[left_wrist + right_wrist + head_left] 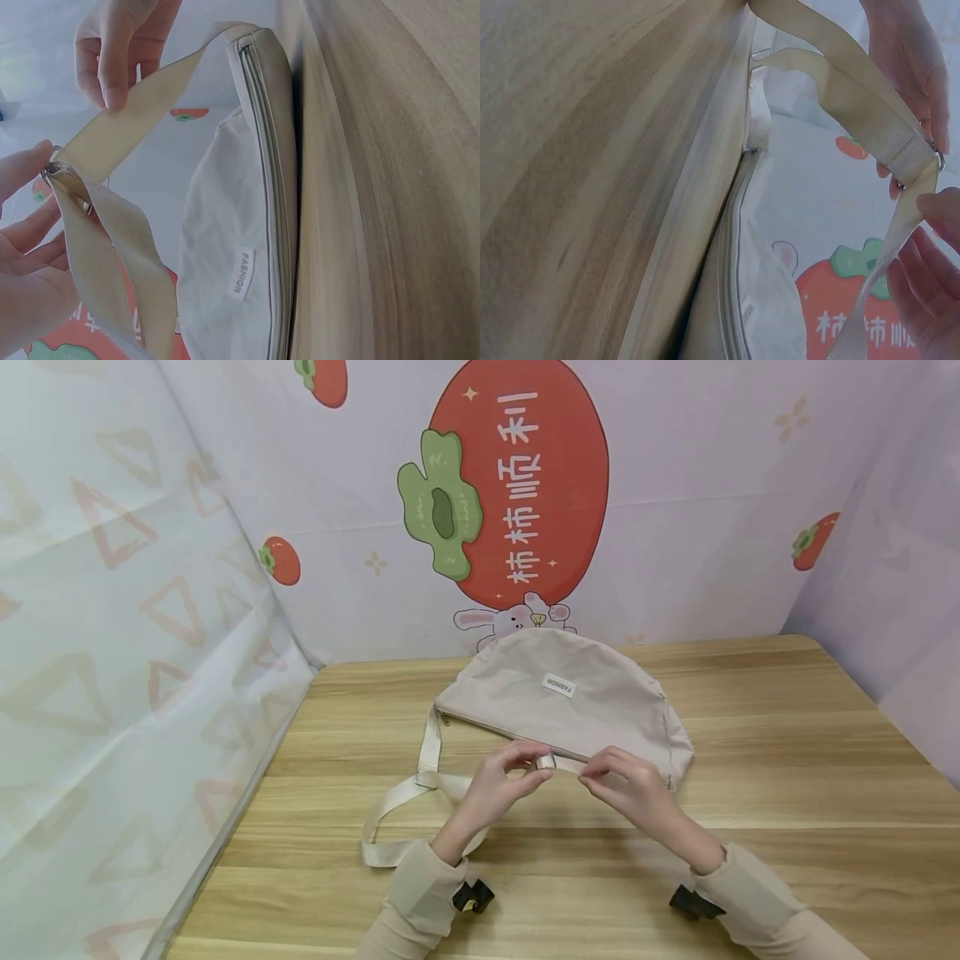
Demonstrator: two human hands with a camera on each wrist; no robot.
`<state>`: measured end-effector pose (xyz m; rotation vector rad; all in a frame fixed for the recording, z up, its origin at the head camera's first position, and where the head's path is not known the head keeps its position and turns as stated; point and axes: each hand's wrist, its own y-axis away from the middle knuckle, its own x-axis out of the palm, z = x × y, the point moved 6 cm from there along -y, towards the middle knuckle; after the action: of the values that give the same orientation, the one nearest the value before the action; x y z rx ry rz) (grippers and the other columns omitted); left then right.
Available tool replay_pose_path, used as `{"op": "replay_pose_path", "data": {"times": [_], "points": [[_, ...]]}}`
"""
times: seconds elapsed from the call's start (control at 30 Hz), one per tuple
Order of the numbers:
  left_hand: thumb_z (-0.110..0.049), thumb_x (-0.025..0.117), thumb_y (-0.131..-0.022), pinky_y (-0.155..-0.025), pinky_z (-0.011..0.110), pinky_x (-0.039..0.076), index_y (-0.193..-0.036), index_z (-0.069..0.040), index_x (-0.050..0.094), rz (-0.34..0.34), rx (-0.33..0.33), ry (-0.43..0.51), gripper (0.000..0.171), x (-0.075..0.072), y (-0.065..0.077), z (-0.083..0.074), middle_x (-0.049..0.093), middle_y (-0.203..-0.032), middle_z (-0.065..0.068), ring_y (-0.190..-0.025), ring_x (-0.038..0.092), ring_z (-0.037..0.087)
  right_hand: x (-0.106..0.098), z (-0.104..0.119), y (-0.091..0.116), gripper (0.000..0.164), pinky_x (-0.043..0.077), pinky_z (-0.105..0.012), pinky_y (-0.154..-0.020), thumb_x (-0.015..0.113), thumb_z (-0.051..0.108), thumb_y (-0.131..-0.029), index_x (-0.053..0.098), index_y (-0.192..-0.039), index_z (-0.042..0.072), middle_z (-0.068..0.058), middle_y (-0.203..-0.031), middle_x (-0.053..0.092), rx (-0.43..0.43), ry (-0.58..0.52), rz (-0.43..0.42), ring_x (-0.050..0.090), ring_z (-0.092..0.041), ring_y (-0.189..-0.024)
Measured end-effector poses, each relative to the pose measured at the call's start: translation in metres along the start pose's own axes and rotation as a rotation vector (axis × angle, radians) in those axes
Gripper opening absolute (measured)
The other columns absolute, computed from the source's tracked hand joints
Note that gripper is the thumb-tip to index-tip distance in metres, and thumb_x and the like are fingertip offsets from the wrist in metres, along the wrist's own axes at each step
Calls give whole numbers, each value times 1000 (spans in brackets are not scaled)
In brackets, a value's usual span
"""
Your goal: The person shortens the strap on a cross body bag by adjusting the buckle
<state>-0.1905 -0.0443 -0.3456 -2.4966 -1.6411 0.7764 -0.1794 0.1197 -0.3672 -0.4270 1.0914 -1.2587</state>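
Note:
A beige half-moon shoulder bag [570,706] with a zipper along its straight edge and a FASHION label [558,685] lies on the table. Its webbing strap [124,112] is raised in front of the bag. My left hand [501,783] pinches the strap at a metal slider buckle [52,166] between thumb and fingers. A short way to the right, my right hand [633,789] pinches the strap with thumb and fingertips. Between the hands the strap runs flat; from the buckle a loop hangs down, as the left wrist view shows.
The strap's other stretch lies looped on the wooden table [315,827] at left, with a second metal ring [426,779] near the bag's left end. A printed cloth backdrop [675,527] stands behind the table, and white cloth [112,693] hangs along the left.

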Motion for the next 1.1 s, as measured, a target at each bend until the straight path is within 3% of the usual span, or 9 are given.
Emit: {"op": "replay_pose_path", "data": {"times": [0.27, 0.33, 0.5, 0.67, 0.77, 0.97, 1.1], "points": [[-1, 63, -79, -81, 39, 47, -103, 9, 59, 0, -1, -3, 26, 0, 0, 0, 60, -102, 20, -87, 57, 30, 3, 3, -1, 9, 45, -12, -66, 62, 11, -82, 63, -74, 7, -1, -74, 61, -6, 18, 2, 56, -8, -68], [-2, 64, -79, -81, 40, 47, -105, 8, 59, 0, -23, -4, 28, 0, 0, 0, 60, -101, 20, -89, 57, 31, 5, 5, -1, 5, 45, -12, -66, 64, 4, -78, 63, -73, 6, -1, -74, 61, -16, 16, -3, 56, -9, -68], [-4, 65, -79, -78, 38, 48, -107, 6, 59, -7, -73, -11, 31, -1, 0, 0, 61, -100, 21, -90, 58, 32, 8, 7, -3, 15, 45, -12, -66, 66, -8, -69, 63, -74, 6, -1, -75, 61, -27, 6, 8, 57, -10, -68], [-6, 65, -79, -75, 33, 48, -109, 6, 57, -10, -106, -1, 34, -2, 0, 1, 61, -100, 18, -90, 57, 29, 12, 8, -4, 5, 46, -13, -65, 63, 2, -79, 65, -77, 6, -1, -76, 61, -29, 18, 29, 57, -10, -68], [-7, 66, -79, -72, 31, 48, -111, 5, 57, -16, -124, -6, 35, -3, 0, 1, 62, -99, 17, -88, 57, 28, 12, 9, -4, 14, 46, -13, -64, 57, 13, -86, 66, -79, 6, -1, -76, 61, -40, 29, 15, 57, -10, -67], [-7, 66, -78, -68, 28, 47, -110, 6, 58, -32, -129, -28, 36, -4, 0, -1, 62, -97, 16, -84, 57, 28, 13, 9, -5, 16, 46, -14, -61, 56, 13, -86, 67, -80, 4, -3, -74, 60, -57, 40, -9, 56, -11, -65], [-6, 67, -77, -70, 30, 48, -109, 6, 58, -37, -124, -39, 35, -3, 0, -3, 63, -97, 16, -85, 57, 26, 14, 8, -5, 25, 44, -13, -59, 54, 22, -88, 67, -78, 4, -2, -74, 59, -60, 59, -23, 55, -11, -64]]}}
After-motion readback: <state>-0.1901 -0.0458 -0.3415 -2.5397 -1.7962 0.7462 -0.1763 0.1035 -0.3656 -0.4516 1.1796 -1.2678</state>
